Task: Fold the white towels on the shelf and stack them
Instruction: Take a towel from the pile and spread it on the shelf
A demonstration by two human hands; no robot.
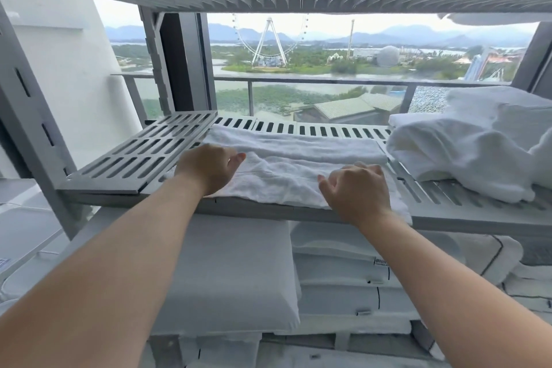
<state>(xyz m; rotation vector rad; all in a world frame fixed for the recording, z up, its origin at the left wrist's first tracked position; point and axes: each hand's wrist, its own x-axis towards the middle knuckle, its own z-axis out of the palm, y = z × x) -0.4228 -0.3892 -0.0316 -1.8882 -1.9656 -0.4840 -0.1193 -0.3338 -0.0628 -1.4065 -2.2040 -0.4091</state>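
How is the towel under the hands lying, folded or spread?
Partly folded: the towel lies flat on the shelf, a fold edge running across it.

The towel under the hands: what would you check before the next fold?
1. Both hands on the towel: ok, left hand at its left edge, right hand near its right end.
2. Grip: cannot tell, fingertips hidden.
3. Towel smooth: not ok, near half wrinkled.
4. Towel fully on the shelf: not ok, near right corner hangs over the front edge.
5. Free shelf space on the left: ok, bare slats.
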